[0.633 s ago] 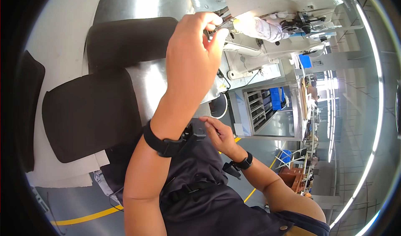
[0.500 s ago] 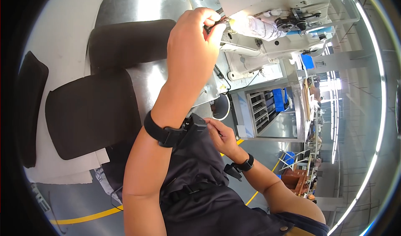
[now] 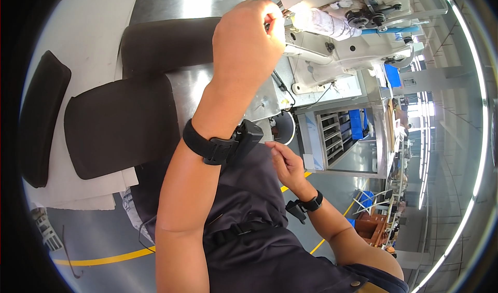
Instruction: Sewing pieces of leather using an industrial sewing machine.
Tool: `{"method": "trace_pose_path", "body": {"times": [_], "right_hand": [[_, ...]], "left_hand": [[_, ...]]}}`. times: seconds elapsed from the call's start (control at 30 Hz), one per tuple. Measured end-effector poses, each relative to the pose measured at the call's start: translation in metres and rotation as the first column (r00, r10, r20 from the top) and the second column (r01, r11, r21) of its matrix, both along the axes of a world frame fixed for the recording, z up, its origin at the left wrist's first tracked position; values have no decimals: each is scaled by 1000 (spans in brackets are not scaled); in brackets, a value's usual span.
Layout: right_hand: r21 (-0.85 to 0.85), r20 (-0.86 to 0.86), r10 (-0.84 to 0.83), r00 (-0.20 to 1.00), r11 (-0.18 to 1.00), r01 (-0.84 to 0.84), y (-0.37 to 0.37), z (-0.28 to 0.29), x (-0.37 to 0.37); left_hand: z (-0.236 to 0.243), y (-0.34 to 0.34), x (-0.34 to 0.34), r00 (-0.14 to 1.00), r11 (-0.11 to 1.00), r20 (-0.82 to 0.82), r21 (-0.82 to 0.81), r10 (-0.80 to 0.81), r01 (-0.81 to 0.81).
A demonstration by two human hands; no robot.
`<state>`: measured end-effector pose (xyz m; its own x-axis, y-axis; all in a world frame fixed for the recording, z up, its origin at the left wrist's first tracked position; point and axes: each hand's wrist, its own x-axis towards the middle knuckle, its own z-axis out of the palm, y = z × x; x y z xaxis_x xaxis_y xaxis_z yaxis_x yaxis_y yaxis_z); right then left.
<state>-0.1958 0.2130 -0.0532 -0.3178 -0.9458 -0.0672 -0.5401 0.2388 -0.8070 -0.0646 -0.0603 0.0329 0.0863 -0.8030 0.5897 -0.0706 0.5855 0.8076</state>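
My left hand (image 3: 249, 39) is raised to the needle end of a white sewing machine (image 3: 332, 59). Its fingers are closed in a pinch beside the lit, wrapped part (image 3: 324, 23) of the machine head. What they hold, if anything, is hidden behind the hand. My right hand (image 3: 289, 167) is lower and nearer my body, just off the metal table's edge. Thumb and forefinger are drawn together there, and anything between them is too small to make out. Left of my left forearm lie a dark square padded piece (image 3: 122, 127) and a dark long padded piece (image 3: 168, 44).
Another dark narrow piece (image 3: 44, 119) lies on white sheet material (image 3: 91, 28) at far left. The metal table (image 3: 194, 85) carries the machine. A metal rack (image 3: 332, 137) with a blue bin (image 3: 357, 124) stands right. Yellow lines (image 3: 111, 258) mark the grey floor.
The view has shifted slightly, moving the scene right. My left hand has turned, its fingers now more curled at the machine. My right hand shows a little clear of my left wrist strap.
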Motion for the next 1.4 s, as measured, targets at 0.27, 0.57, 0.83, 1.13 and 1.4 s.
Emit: {"method": "trace_pose_path", "body": {"times": [0.27, 0.57, 0.83, 1.13, 1.4], "right_hand": [[53, 31, -41, 999, 998, 39, 2, 4, 2], [43, 22, -66, 998, 997, 65, 5, 5, 0], [-12, -13, -3, 1000, 1000, 3, 4, 4, -2], [6, -22, -25, 999, 1000, 25, 0, 5, 2], [-6, -56, -27, 998, 1000, 27, 3, 8, 3]], "left_hand": [[-6, 0, 7, 998, 999, 56, 42, -36, 34], [-1, 1, 8, 996, 995, -39, 47, -81, 83], [1, -1, 5, 999, 997, 33, -80, 0, 3], [0, 9, -2, 957, 992, 273, -106, 95, -68], [-17, 19, 4, 997, 996, 83, 90, 2, -9]]}}
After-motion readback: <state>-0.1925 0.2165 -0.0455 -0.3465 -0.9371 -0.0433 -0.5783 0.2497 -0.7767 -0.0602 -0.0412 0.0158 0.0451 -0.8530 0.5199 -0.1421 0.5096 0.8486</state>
